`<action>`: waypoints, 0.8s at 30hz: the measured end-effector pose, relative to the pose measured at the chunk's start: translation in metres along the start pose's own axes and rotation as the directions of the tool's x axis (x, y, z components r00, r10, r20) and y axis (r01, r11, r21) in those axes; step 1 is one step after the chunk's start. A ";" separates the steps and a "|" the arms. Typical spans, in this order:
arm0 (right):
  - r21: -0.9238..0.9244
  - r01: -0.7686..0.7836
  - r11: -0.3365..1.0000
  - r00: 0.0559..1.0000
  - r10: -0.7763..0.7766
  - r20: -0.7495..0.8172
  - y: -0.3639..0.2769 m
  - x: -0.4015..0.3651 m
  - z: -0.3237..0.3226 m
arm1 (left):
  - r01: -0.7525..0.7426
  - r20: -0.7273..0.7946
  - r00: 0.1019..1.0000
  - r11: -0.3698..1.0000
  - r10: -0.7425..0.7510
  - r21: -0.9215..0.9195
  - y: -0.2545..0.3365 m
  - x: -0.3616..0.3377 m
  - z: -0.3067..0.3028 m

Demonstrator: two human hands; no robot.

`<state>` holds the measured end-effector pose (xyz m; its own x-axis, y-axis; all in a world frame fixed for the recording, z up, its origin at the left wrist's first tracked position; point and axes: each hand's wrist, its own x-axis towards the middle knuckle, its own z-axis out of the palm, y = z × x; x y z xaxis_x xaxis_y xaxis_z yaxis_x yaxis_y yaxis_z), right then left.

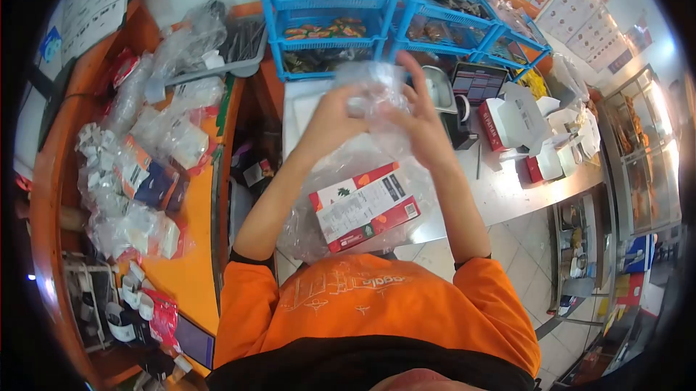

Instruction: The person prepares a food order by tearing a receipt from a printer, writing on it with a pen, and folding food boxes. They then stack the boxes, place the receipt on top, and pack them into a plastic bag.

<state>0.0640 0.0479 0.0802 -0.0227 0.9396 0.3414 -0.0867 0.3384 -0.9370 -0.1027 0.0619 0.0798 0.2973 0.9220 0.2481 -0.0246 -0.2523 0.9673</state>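
Note:
Both my hands are raised over the steel counter, in front of the blue racks, a little blurred. My left hand (336, 118) is closed on one side of a bunched clear plastic bag (384, 93). On the other side, my right hand (416, 117) grips the same plastic between thumb and fingers, the index finger pointing up. Lower down, the plastic spreads around a red and white cardboard box (346, 225). A printed paper slip (360, 201) lies across the top of this box, close to my body.
Blue plastic racks (330, 1) with small packets stand at the back. To the right are a dark-screened device (478, 80), open red and white boxes (516, 121) and a glass food case (638, 144). Bagged packages (148, 173) crowd the orange counter (194, 246) on the left.

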 end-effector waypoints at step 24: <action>-0.639 0.668 0.381 0.244 0.699 0.673 0.046 -0.119 0.168 | 0.503 -0.374 0.849 0.354 -0.373 0.788 0.101 -0.235 -0.028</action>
<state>-0.1046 -0.0565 0.0087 -0.7360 0.4314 -0.5217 0.5877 0.7897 -0.1761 -0.2021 -0.1725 0.1207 -0.0956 0.9868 -0.1305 0.8934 0.1429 0.4260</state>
